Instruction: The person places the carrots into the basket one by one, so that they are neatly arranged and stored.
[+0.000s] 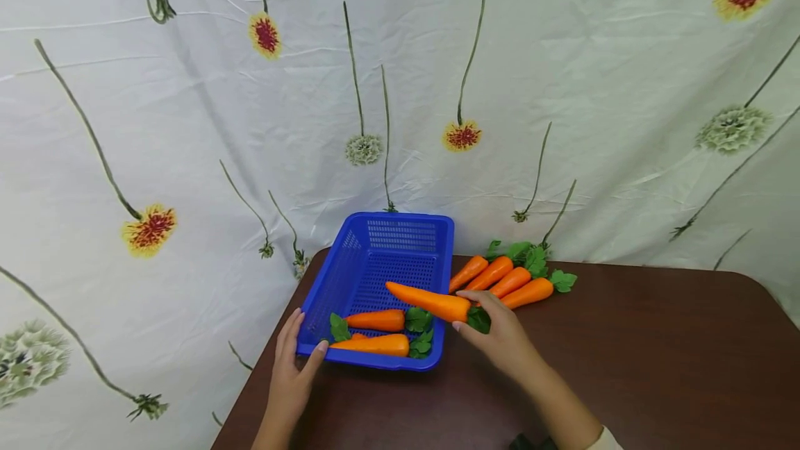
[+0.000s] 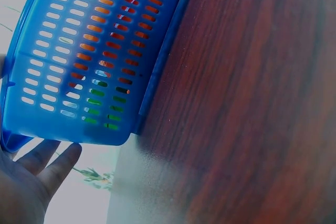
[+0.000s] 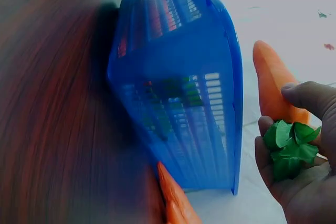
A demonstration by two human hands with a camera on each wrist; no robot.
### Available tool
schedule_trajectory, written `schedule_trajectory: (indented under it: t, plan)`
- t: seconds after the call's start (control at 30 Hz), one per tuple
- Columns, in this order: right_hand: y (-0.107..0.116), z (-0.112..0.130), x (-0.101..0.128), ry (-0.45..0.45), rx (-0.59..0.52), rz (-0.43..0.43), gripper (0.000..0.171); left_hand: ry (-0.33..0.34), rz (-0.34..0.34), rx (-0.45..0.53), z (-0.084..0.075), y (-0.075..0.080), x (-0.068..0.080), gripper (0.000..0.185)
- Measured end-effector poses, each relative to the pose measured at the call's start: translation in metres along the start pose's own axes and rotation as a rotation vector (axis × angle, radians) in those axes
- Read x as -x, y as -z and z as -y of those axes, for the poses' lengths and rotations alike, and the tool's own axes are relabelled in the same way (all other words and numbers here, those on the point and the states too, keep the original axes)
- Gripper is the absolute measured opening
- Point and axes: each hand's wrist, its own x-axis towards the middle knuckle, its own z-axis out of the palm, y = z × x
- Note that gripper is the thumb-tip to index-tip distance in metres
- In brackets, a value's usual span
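Note:
In the head view a blue plastic basket with slotted walls stands on the dark table. My left hand holds its near left corner, thumb at the front rim and fingers along the left side. My right hand grips an orange carrot by its leafy end. This carrot is tilted over the basket's right rim, its tip pointing left above the inside. In the basket's near part lie a carrot and another carrot, with some orange showing between them. Green leaves bunch in my right palm in the right wrist view.
Several carrots with green tops lie side by side on the table, just right of the basket. Behind stands a white flower-printed cloth. A dark object shows at the bottom edge of the brown table.

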Motion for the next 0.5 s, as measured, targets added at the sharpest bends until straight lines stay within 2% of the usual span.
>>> schedule_trajectory:
  t: [0.17,0.5]
  plan:
    - [-0.013,0.01,-0.003,0.027,-0.03,0.056,0.049,-0.008,-0.002,-0.009,0.002,0.0,0.0,0.071]
    - [-0.04,0.029,-0.005,0.187,0.002,0.158,0.05,-0.001,0.003,-0.012,0.002,0.0,0.0,0.071]
